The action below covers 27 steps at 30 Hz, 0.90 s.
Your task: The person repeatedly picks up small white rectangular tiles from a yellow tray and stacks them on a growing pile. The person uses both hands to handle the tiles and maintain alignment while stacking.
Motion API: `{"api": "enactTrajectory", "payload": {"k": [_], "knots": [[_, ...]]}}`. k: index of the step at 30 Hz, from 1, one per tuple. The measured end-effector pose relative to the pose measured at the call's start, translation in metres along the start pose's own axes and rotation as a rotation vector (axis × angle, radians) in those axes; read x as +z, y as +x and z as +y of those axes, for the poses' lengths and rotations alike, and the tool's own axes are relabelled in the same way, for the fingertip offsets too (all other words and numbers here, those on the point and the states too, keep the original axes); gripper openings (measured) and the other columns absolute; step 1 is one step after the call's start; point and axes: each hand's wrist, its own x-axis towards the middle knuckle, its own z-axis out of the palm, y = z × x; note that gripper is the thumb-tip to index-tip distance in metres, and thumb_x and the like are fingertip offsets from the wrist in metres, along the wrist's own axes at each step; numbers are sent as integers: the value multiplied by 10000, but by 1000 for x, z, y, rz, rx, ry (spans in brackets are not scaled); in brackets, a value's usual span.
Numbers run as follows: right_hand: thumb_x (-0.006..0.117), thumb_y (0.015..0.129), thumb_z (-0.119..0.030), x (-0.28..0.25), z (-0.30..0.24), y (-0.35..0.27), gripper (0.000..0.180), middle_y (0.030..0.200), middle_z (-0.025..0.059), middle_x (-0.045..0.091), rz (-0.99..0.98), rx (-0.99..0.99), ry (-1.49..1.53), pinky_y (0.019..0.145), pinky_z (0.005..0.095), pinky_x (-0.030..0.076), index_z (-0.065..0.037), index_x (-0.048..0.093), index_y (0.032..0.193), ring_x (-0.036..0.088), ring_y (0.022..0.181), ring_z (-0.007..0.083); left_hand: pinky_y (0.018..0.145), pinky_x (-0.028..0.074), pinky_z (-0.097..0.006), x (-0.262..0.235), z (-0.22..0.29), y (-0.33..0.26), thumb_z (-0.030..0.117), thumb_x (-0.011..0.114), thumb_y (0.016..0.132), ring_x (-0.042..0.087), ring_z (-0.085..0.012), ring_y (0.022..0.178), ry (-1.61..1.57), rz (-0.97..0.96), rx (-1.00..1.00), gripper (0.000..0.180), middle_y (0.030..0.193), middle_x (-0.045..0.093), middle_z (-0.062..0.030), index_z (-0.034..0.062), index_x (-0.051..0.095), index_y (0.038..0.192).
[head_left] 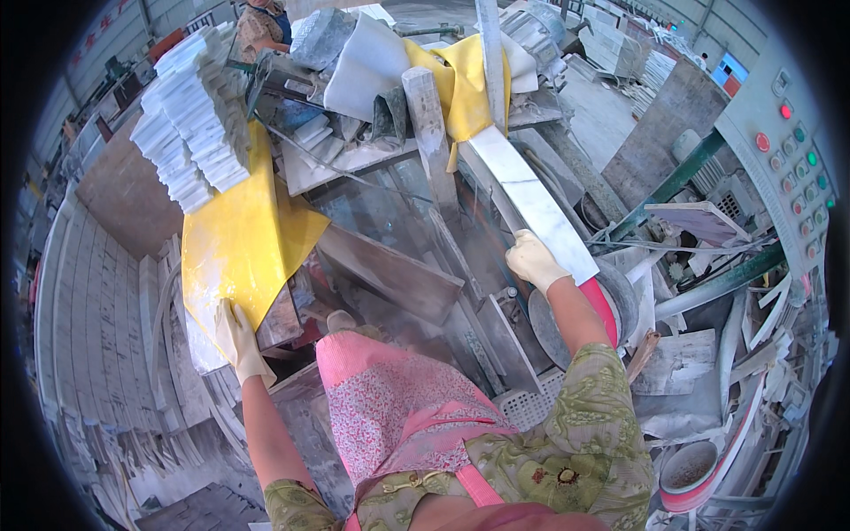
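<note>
My left hand [235,343], in a pale glove, lies with its fingers stretched on the near edge of a wet yellow sheet [235,243]. My right hand [537,262], gloved the same way, is closed at the left edge of a long white stone strip [540,199] with grey veins. Its fingertips are partly hidden. The strip slants from the far middle toward me, its near end over a pink-red band [599,310] beside a round grey wheel [626,305]. A stack of thin white stone strips [190,115] stands on the yellow sheet's far end.
Another yellow sheet [465,84] hangs over the strip's far end. A wooden post [428,133] and a long board [390,274] lie between my hands. A control panel [788,159] with lit buttons is at right. Another person [263,31] stands far left.
</note>
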Motion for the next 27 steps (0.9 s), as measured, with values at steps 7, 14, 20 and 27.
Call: {"api": "enactTrajectory", "payload": {"k": [7,14,20,27], "knots": [[579,806,-84,-11,-1,0,201,879,151,748,-86,-4,1,1044,349,409,-25,771,817,711,922,245,1009,443,-434,-2,2,0,187,528,984,595,-376,1135,-45,-14,-19,312,1199,654,-223,-37,615,1183],[568,816,-80,-9,-1,2,229,942,185,742,-121,30,43,1066,346,402,22,765,873,699,986,264,1007,444,-437,0,0,0,189,526,985,593,-381,1133,-41,-20,-20,321,1205,651,-227,-41,609,1193],[568,821,-75,-9,-1,1,227,937,180,742,-87,28,30,1069,348,400,25,764,876,702,977,262,1004,445,-440,0,0,0,187,524,987,593,-383,1130,-33,-23,-21,314,1204,652,-224,-36,610,1190],[588,813,-95,-9,-1,1,190,849,147,746,-81,-3,-12,1047,343,407,-41,770,813,713,904,238,1004,444,-441,0,0,0,188,528,985,594,-380,1130,-24,-2,-16,311,1205,653,-222,-32,611,1190]]}}
